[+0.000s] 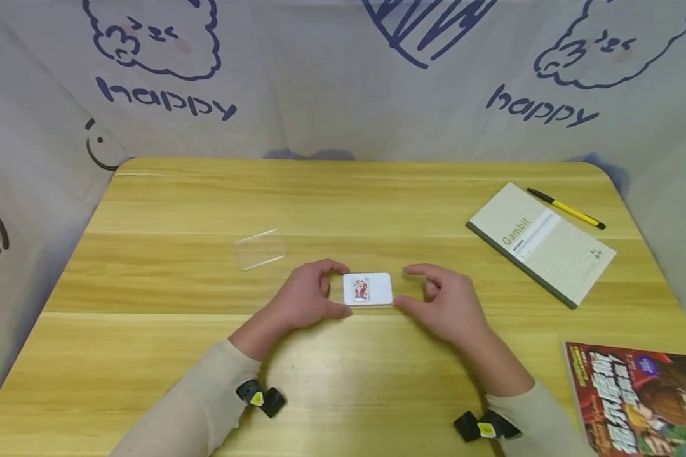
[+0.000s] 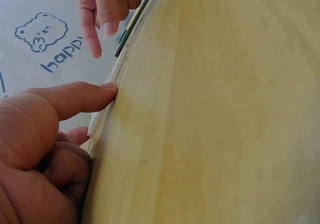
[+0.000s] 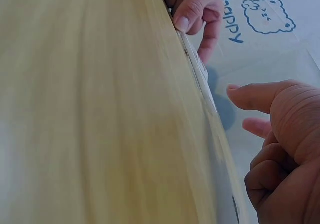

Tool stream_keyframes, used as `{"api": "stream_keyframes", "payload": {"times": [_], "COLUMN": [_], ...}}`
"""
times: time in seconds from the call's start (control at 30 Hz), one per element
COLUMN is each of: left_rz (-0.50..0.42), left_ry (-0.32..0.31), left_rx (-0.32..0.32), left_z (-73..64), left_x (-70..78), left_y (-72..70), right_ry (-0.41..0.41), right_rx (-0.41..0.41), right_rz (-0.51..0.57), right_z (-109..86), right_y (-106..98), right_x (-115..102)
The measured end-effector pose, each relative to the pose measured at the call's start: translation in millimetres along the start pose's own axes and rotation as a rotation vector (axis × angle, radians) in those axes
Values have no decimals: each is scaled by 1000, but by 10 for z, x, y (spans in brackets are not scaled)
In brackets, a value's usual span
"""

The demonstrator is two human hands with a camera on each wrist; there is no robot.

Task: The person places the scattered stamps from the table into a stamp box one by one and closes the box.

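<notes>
The yellowish wood-grain tabletop (image 1: 166, 355) has rounded far corners and carries a small white rectangular piece (image 1: 382, 290) with a colorful picture near its center. Outward from that piece lie a clear plate (image 1: 261, 250) toward 10 o'clock, a notebook (image 1: 571, 257) between 2 and 3, a yellow-and-black pen (image 1: 574, 212) just beside it toward 2, and a magazine (image 1: 612, 406) at 4.

Your head camera looks forward and down over most of the desk (image 1: 120, 355) to the cloth (image 1: 331, 108) behind. Your wrist cameras, close to your left grip (image 1: 305, 295) and right grip (image 1: 451, 301), look low across the desk, steeply tilted, and share both grips and that cloth.
</notes>
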State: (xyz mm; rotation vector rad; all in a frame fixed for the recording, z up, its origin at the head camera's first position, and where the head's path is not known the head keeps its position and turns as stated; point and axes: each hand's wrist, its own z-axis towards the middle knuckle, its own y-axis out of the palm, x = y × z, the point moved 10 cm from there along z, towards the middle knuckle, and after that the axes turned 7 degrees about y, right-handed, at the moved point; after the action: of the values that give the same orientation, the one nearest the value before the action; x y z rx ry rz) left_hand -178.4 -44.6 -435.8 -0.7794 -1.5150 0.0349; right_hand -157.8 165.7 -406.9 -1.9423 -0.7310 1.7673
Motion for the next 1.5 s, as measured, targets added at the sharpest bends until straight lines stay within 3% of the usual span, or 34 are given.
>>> {"api": "stream_keyframes", "payload": {"times": [0.5, 0.97, 1.3, 1.5], "left_rz": [6, -15, -8, -21], "left_ry": [-5, -4, 15, 12], "left_rx": [18, 11, -3, -2], "left_z": [-39, -16, 4, -4], "left_x": [-46, -25, 6, 12], "left_y": [-56, -25, 1, 3], "right_ry": [60, 128, 211, 201], "right_rx": [86, 186, 156, 142], "right_rz": [-33, -174, -159, -149], "right_z": [-76, -111, -97, -81], "right_y": [-293, -517, -550, -548], "right_x": [292, 482, 584, 582]}}
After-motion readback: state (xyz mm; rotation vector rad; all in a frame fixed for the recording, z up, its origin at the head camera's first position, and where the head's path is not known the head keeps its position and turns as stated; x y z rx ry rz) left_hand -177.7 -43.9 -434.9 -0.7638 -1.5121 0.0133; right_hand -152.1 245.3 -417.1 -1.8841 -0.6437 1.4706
